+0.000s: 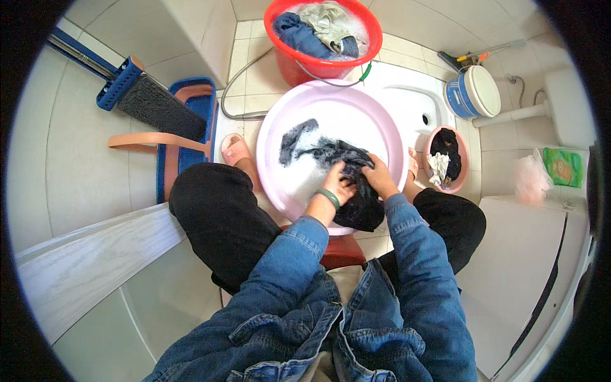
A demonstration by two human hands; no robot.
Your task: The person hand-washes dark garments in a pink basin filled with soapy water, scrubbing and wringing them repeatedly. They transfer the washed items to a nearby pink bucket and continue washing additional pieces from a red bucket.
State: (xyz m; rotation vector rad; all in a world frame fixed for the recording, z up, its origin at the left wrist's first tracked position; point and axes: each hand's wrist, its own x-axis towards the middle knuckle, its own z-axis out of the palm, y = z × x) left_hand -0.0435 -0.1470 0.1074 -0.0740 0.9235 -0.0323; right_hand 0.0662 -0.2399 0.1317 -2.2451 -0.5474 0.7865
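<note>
A large pale pink plastic basin (392, 138) full of suds stands between my knees. Dark wet cloth (365, 205) lies in it, draped over its near edge, with part of it floating in the foam farther left. My right hand (379, 175) grips a bunched fold of this cloth on its right side. To the left of that, my left hand (339, 185), with a green bangle on the wrist, rests against the cloth with its fingers curled and partly spread; whether it pinches any fabric is unclear.
A red bucket (305, 71) of soapy clothes stands beyond the basin. On the right are a small pink basin (465, 164) with black and white items, a lidded white bucket (487, 90) and a white squat toilet (405, 81). A flat mop (160, 105) and blue mop bucket (210, 124) are left.
</note>
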